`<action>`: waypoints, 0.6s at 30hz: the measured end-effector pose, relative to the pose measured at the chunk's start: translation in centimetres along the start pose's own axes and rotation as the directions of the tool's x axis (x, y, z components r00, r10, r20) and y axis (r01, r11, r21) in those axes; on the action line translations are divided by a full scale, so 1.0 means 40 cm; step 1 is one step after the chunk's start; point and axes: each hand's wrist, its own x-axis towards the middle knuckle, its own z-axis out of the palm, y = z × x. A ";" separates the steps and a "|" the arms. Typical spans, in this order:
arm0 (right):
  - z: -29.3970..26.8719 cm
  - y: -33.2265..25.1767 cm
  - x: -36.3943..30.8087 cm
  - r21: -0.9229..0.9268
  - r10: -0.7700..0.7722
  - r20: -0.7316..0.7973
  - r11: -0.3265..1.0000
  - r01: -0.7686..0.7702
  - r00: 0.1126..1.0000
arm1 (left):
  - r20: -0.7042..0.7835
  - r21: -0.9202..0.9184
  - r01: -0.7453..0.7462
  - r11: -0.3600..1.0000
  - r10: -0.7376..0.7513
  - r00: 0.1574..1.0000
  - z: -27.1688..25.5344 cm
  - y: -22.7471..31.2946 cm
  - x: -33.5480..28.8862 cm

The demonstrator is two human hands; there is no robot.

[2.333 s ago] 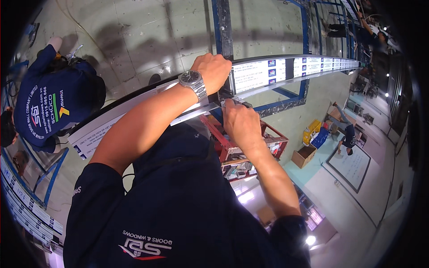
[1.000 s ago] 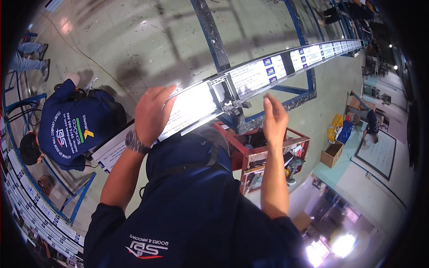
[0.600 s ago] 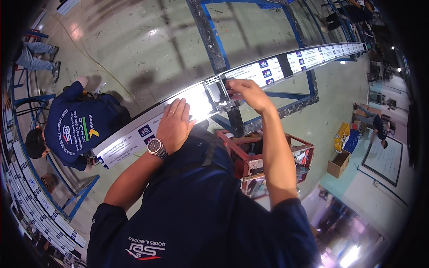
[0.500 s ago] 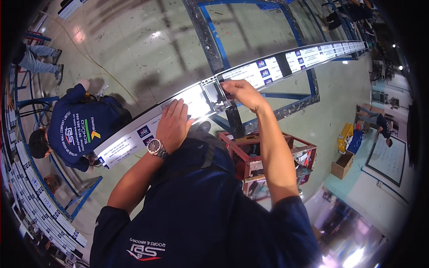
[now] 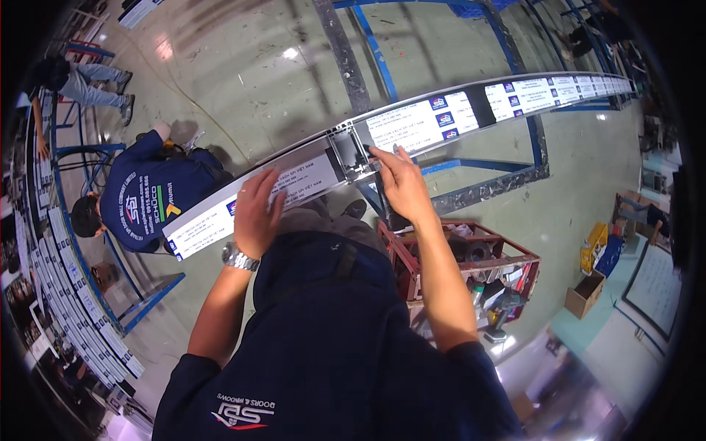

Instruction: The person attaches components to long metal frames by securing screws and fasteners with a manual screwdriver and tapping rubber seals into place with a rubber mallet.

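A long metal profile covered in white printed film (image 5: 213, 229) runs from lower left to far upper right. At its middle is a dark, open joint (image 5: 348, 150) with metal edges and small fittings. My left hand (image 5: 257, 209), with a metal watch (image 5: 239, 257) on the wrist, is over the near section, fingers stretched out; whether it touches the film is unclear. At the joint's right edge, my right hand (image 5: 401, 187) has its fingers apart, fingertips at the end of the far section (image 5: 412, 125). Part of the fingertips' contact is hidden. Black tape (image 5: 482, 106) crosses that section.
Blue and dark metal stands (image 5: 353, 66) support the profile. A red metal cart (image 5: 471, 257) holding tools, including a cordless drill (image 5: 504, 309), stands beside me on the right. A co-worker (image 5: 143, 191) crouches at the left near stacked profiles (image 5: 81, 301). A cardboard box (image 5: 585, 294) is at far right.
My left hand has slid back toward me and left along the profile, off the joint side. My right hand has shifted slightly lower, and its fingers have spread. The view has moved slightly.
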 end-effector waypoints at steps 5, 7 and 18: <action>0.009 0.005 -0.004 0.282 0.161 0.036 0.945 -0.165 0.986 | -0.108 0.070 0.274 0.959 -0.266 0.958 -0.110 -0.054 -0.153; -0.017 -0.015 -0.013 0.240 0.218 -0.014 0.948 -0.209 0.976 | -0.188 -0.007 0.474 0.881 -0.466 0.864 -0.141 -0.117 -0.246; 0.054 -0.226 0.100 -0.369 0.319 0.118 0.893 -0.257 0.940 | -0.583 -0.443 0.680 0.584 -0.764 0.276 -0.256 -0.566 -0.477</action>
